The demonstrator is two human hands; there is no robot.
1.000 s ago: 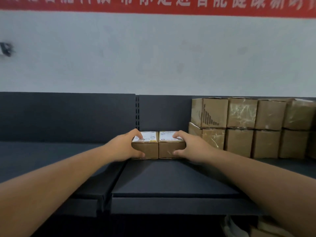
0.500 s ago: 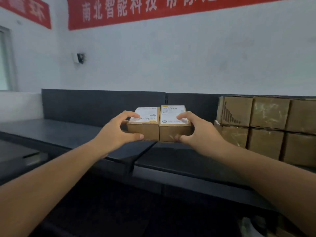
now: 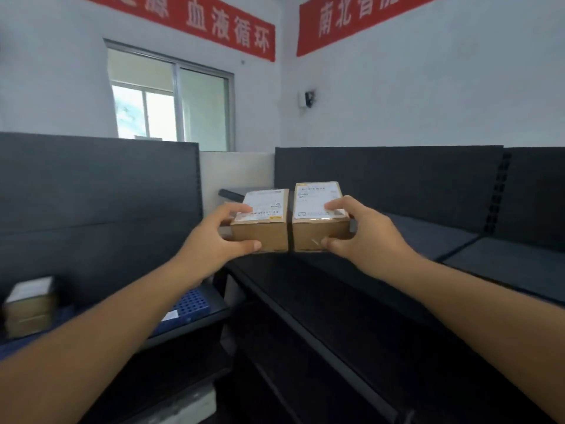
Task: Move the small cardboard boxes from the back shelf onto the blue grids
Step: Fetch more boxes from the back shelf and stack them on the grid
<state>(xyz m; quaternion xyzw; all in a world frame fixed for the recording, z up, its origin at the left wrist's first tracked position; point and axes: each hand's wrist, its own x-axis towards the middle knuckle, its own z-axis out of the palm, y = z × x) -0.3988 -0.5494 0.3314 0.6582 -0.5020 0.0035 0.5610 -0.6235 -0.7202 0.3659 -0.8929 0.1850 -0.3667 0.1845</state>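
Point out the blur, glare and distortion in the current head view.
Head view: the sliding window is blown out white; the stacked small cardboard boxes at far left are smeared by blur; the left label-topped cardboard box and the right label-topped cardboard box look fairly sharp, print unreadable; wide-angle distortion tilts the red wall banners.

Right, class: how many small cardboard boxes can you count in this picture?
3. The left box is in the left hand, the right box in the right hand, side by side. A blurred box sits lower left, possibly two stacked. The arms may hide more.
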